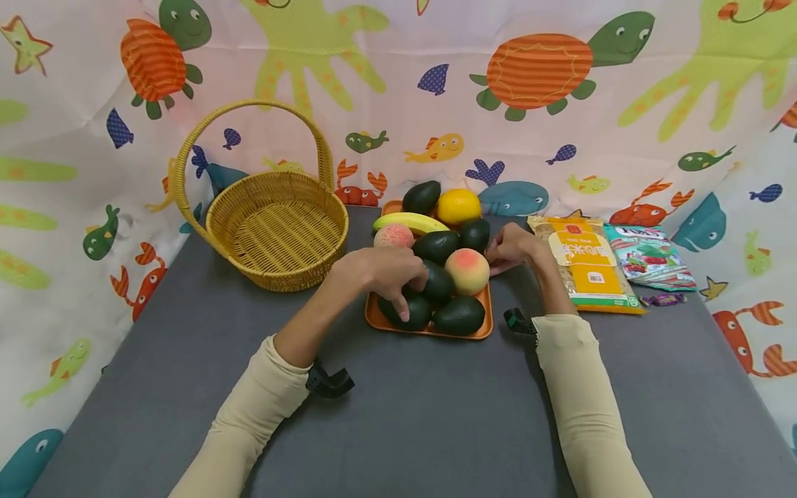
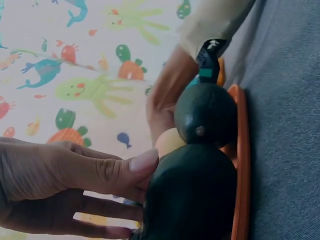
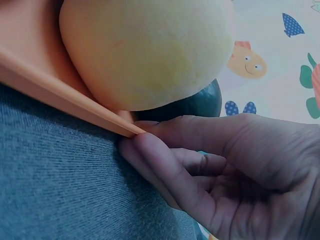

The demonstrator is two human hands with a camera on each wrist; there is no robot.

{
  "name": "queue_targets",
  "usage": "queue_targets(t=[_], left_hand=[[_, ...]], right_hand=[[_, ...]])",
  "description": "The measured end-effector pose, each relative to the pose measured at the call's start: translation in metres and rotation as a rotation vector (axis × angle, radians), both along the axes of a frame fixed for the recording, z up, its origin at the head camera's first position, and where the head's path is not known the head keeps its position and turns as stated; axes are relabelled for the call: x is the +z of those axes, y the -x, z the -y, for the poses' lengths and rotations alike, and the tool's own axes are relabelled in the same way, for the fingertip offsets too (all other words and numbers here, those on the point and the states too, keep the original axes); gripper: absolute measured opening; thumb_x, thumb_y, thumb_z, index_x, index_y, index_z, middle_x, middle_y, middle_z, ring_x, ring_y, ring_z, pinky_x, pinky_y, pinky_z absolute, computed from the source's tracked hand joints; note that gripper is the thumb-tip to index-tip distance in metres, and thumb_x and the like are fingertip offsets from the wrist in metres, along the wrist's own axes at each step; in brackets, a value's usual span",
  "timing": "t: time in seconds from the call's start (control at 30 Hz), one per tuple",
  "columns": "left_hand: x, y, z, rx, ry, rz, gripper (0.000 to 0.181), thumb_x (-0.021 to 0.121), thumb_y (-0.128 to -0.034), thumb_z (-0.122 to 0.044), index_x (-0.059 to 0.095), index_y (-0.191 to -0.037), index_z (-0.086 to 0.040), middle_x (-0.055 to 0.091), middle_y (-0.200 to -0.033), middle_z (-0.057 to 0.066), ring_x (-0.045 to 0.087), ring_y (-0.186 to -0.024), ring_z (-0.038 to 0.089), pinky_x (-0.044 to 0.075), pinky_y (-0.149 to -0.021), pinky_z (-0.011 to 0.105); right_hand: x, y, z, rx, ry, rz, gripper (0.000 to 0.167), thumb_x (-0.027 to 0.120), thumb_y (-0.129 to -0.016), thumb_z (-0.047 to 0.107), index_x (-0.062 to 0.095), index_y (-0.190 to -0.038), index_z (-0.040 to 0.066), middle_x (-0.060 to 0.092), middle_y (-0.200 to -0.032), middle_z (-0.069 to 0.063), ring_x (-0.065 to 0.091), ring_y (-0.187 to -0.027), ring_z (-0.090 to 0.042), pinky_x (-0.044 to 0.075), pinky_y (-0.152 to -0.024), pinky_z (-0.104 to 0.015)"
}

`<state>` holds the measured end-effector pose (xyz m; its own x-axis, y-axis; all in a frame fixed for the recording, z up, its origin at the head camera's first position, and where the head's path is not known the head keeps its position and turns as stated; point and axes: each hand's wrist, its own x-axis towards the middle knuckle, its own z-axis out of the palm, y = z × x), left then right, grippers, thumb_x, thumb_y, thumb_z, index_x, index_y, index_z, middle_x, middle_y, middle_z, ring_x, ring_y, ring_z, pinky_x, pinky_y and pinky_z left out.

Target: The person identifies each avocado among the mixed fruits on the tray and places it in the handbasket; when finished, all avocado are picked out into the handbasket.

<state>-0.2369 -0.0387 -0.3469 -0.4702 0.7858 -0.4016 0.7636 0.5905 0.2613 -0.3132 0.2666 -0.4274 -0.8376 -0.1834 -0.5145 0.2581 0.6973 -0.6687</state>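
An orange tray [image 1: 483, 335] holds several dark green avocados, two peaches, a banana [image 1: 407, 221] and a yellow-orange round fruit [image 1: 459, 206]. My left hand [image 1: 392, 271] is over the tray's front left, thumb and fingers spread at the upper side of the front left avocado [image 2: 195, 192]; the thumb tip touches or nearly touches it. Beside it lies another avocado [image 1: 459, 315]. At the tray's right edge my right hand [image 1: 513, 247] pinches the rim [image 3: 75, 102] between thumb and fingers, close to the larger peach [image 1: 467, 271]. The smaller peach [image 1: 394, 236] sits at the left.
A yellow woven basket [image 1: 283, 280] with a tall handle stands to the tray's left. On the right lie a yellow grain bag [image 1: 585, 259], a teal snack bag [image 1: 647, 257] and a purple wrapped candy [image 1: 663, 299]. A patterned cloth hangs behind the grey table [image 1: 398, 429].
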Motion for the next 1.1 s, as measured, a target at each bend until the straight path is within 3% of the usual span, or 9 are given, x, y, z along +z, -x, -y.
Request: queue_targets(t=[0.1, 0.3, 0.53, 0.73, 0.93, 1.1], left_hand=[[-0.001, -0.004, -0.005, 0.015, 0.031, -0.037, 0.052, 0.088, -0.0813, -0.04, 0.071, -0.122, -0.012, 0.072, -0.121, 0.005, 0.067, -0.104, 0.019, 0.059, -0.095, 0.035], [-0.002, -0.018, -0.016, 0.03, 0.082, -0.108, 0.053, 0.091, -0.0803, -0.034, 0.069, -0.122, -0.01, 0.069, -0.121, 0.008, 0.066, -0.105, 0.024, 0.058, -0.095, 0.037], [-0.006, -0.025, -0.021, 0.037, 0.121, -0.075, 0.06, 0.089, -0.0829, -0.025, 0.061, -0.135, -0.015, 0.061, -0.137, 0.007, 0.062, -0.121, 0.024, 0.056, -0.102, 0.038], [-0.005, -0.022, -0.019, 0.025, 0.141, -0.041, 0.057, 0.087, -0.0853, -0.026, 0.061, -0.135, -0.018, 0.06, -0.137, 0.005, 0.061, -0.119, 0.022, 0.057, -0.1, 0.037], [0.003, -0.019, -0.011, -0.025, 0.074, 0.006, 0.053, 0.088, -0.0859, -0.03, 0.062, -0.13, -0.014, 0.063, -0.132, 0.006, 0.058, -0.118, 0.021, 0.053, -0.104, 0.037], [0.016, -0.018, 0.003, -0.01, -0.029, 0.007, 0.051, 0.089, -0.0851, -0.03, 0.064, -0.127, -0.014, 0.064, -0.131, 0.005, 0.06, -0.116, 0.02, 0.054, -0.102, 0.037]], right_hand=[[0.002, -0.002, 0.001, 0.001, -0.003, -0.007, 0.012, 0.072, -0.094, 0.005, 0.072, -0.097, -0.006, 0.072, -0.076, -0.005, 0.074, -0.068, -0.014, 0.064, -0.07, -0.029], [0.005, -0.001, 0.002, 0.019, -0.011, -0.026, 0.011, 0.072, -0.094, 0.005, 0.072, -0.093, -0.006, 0.071, -0.074, -0.003, 0.074, -0.066, -0.012, 0.064, -0.069, -0.028], [0.0, -0.002, 0.002, 0.015, -0.011, -0.022, 0.009, 0.071, -0.094, 0.004, 0.071, -0.091, -0.005, 0.07, -0.075, -0.004, 0.073, -0.067, -0.012, 0.064, -0.07, -0.029], [0.0, -0.001, 0.002, 0.01, -0.004, -0.011, 0.009, 0.07, -0.095, 0.004, 0.069, -0.089, -0.002, 0.069, -0.075, -0.003, 0.073, -0.068, -0.012, 0.065, -0.071, -0.029], [-0.001, -0.004, 0.002, 0.023, -0.005, -0.029, 0.01, 0.07, -0.094, 0.003, 0.072, -0.087, -0.004, 0.07, -0.076, -0.005, 0.073, -0.067, -0.012, 0.065, -0.069, -0.03], [0.001, -0.005, 0.005, 0.024, -0.028, -0.055, 0.009, 0.069, -0.094, 0.002, 0.072, -0.089, -0.004, 0.069, -0.075, -0.005, 0.072, -0.066, -0.012, 0.064, -0.069, -0.029]])
